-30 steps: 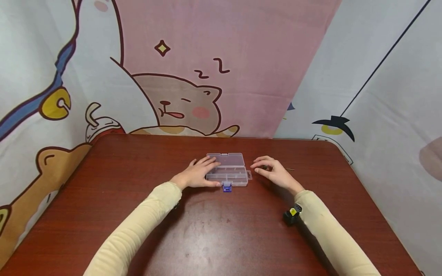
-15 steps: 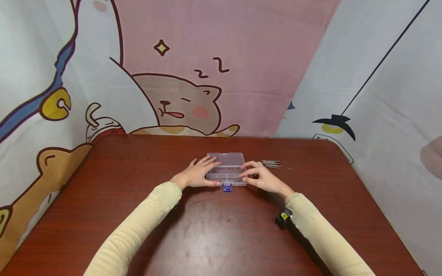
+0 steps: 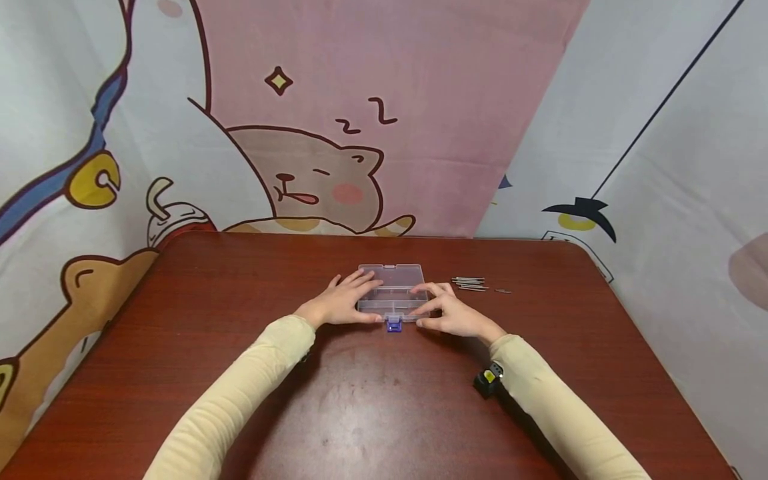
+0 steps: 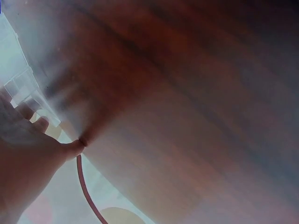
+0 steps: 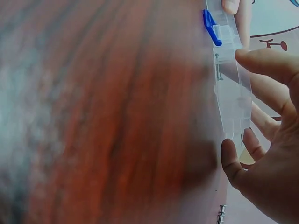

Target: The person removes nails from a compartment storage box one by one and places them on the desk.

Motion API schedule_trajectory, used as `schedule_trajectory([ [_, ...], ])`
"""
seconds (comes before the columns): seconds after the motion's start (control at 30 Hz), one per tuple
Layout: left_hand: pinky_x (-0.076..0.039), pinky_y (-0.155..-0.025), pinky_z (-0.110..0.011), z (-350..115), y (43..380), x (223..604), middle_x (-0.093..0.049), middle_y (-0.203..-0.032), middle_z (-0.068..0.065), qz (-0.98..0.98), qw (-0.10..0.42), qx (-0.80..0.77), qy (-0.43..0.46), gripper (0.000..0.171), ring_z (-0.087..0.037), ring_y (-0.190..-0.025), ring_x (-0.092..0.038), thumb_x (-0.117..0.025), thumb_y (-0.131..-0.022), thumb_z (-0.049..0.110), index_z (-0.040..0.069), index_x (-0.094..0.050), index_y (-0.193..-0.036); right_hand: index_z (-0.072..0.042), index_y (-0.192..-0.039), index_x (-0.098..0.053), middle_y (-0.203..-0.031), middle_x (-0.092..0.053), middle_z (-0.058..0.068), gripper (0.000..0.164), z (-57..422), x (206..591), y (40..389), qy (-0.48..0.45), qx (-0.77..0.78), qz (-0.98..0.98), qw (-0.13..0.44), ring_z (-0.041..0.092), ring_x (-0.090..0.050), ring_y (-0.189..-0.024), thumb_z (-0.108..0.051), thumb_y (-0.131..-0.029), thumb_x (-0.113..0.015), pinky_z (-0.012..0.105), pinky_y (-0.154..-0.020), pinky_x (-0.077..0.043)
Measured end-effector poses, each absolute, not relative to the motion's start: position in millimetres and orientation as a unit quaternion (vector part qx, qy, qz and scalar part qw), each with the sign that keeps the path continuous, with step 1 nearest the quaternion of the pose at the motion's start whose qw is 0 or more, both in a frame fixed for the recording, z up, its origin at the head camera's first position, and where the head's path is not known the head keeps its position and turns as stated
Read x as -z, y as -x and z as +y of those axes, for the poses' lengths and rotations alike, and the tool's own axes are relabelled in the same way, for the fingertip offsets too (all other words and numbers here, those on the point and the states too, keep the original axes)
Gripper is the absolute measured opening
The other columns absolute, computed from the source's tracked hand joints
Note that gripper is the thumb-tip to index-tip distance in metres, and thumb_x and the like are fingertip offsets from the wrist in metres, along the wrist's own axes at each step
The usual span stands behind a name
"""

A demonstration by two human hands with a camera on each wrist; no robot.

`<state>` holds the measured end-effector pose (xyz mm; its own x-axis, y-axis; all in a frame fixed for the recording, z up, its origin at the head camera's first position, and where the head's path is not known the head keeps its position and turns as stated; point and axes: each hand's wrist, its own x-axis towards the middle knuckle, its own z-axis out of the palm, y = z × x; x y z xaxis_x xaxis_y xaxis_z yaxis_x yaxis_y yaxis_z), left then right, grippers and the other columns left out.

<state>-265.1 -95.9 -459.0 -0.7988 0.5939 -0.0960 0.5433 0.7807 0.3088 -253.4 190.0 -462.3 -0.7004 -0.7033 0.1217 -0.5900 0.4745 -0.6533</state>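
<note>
A clear plastic compartment box (image 3: 393,288) with a blue latch (image 3: 393,325) lies at the table's middle, its lid apparently folded back flat. My left hand (image 3: 339,303) rests on its left end with fingers spread straight over it. My right hand (image 3: 449,312) grips the right end, thumb at the front edge and fingers curled over the top. In the right wrist view the box (image 5: 231,93) is edge-on with a thin nail (image 5: 218,67) inside, between my thumb (image 5: 230,156) and index finger (image 5: 261,63). The left wrist view is blurred, showing my left hand (image 4: 28,158) beside the box (image 4: 23,88).
A small bunch of thin metal nails (image 3: 471,285) lies on the dark red table (image 3: 372,407) just right of the box. A black and yellow device (image 3: 487,380) sits at my right wrist. Cartoon-printed cloth walls (image 3: 336,133) close off the back and sides.
My right hand has moved left from the nails to the box's right end and closed on it. The nails are now uncovered. The left hand has stayed put.
</note>
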Motion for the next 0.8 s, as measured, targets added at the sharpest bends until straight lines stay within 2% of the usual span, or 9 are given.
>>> schedule_trajectory([
  [0.23,-0.01,-0.109,-0.062,-95.2,264.6,458.0,-0.02,-0.159,-0.008,0.938,0.094,-0.136,-0.304,0.085,-0.026,-0.146,-0.01,-0.058,-0.084,0.066,0.021,-0.033,-0.152,-0.017,-0.1,-0.078,-0.135,-0.047,0.01,0.014,187.2,460.9,254.4,0.365,0.337,0.863,0.089,0.035,-0.028,-0.122,-0.015,-0.087,-0.071,0.05,-0.092,-0.029],
  [0.47,-0.011,-0.109,-0.063,-95.5,264.4,457.1,-0.021,-0.158,-0.009,0.939,0.09,-0.138,-0.303,0.085,-0.027,-0.146,-0.011,-0.059,-0.084,0.066,0.021,-0.034,-0.151,-0.016,-0.093,-0.076,-0.128,-0.05,0.013,0.009,183.4,461.7,253.6,0.367,0.331,0.867,0.071,0.039,-0.028,-0.121,-0.014,-0.085,-0.072,0.052,-0.092,-0.028],
  [0.8,-0.011,-0.109,-0.062,-95.6,264.2,457.2,-0.02,-0.159,-0.008,0.939,0.094,-0.139,-0.301,0.085,-0.026,-0.146,-0.01,-0.059,-0.084,0.066,0.021,-0.033,-0.151,-0.015,-0.088,-0.073,-0.127,-0.05,0.012,0.004,182.8,463.4,253.3,0.353,0.328,0.874,0.061,0.035,-0.031,-0.12,-0.013,-0.084,-0.072,0.05,-0.093,-0.028],
])
